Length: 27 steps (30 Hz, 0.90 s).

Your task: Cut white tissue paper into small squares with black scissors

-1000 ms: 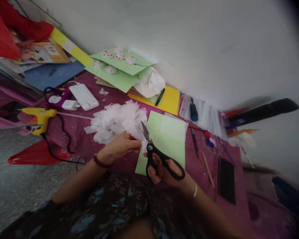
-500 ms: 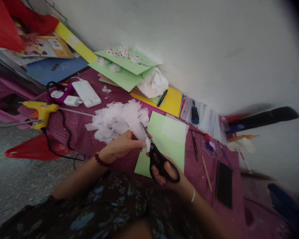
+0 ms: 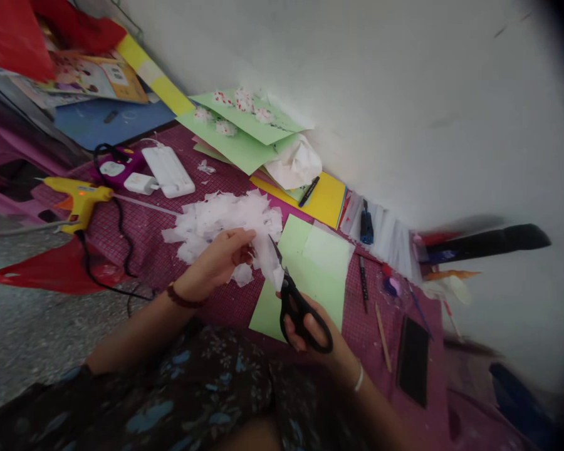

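Observation:
My left hand (image 3: 223, 260) pinches the upper end of a strip of thin white paper (image 3: 267, 257), its fingers closed. In my right hand (image 3: 317, 329) is a pair of black-handled scissors (image 3: 295, 307), with the fingers through the handle loops. The scissor blades lie along the right side of the strip, near its lower end; whether they touch it I cannot tell. Behind my left hand is a pile of cut white paper pieces (image 3: 211, 216). A small piece (image 3: 242, 274) lies just below the strip. Under the scissors rests a light green sheet (image 3: 305, 269).
A yellow glue gun (image 3: 82, 197) with a cable is at the left, near a white power strip (image 3: 169, 172). Green cards with paper flowers (image 3: 235, 134) stand at the back. On the right lie a pencil (image 3: 383, 338), a dark phone (image 3: 413, 360) and a blue-black cutter (image 3: 366, 222).
My left hand has moved up along the paper strip, away from the scissor blades, and more of the strip shows. A small piece now shows below it. The view has shifted slightly.

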Each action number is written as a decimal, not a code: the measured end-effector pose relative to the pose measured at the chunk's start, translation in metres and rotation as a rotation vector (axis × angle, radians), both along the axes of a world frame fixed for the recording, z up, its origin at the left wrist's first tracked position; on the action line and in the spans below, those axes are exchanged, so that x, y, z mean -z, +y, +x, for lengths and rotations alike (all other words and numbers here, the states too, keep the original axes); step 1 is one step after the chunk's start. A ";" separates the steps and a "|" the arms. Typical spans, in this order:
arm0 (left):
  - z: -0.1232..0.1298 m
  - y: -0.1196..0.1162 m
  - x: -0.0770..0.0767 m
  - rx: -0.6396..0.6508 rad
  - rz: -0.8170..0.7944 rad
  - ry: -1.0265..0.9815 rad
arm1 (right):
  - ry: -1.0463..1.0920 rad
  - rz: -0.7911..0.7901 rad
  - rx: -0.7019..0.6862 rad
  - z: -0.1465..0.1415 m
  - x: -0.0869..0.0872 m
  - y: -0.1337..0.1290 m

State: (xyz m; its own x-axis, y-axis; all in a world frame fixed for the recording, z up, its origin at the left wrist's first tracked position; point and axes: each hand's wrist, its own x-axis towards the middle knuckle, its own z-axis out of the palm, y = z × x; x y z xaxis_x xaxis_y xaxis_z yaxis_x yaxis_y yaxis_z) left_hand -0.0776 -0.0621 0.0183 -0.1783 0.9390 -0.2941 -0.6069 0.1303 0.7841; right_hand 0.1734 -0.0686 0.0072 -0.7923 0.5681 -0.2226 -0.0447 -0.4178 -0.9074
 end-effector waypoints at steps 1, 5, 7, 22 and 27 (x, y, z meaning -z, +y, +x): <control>0.001 0.000 -0.001 -0.006 0.004 0.046 | 0.002 0.003 0.000 0.000 0.000 0.000; 0.005 -0.003 -0.007 -0.052 0.029 0.220 | -0.016 0.015 -0.002 -0.001 -0.005 0.000; 0.007 -0.004 -0.009 -0.072 0.027 0.283 | -0.027 0.015 -0.024 0.000 -0.007 0.001; 0.015 -0.005 -0.004 -0.015 -0.021 0.291 | 0.115 -0.307 -0.013 0.005 0.026 -0.010; 0.017 -0.007 -0.003 0.049 -0.048 0.272 | 0.132 -0.299 -0.009 0.002 0.024 -0.009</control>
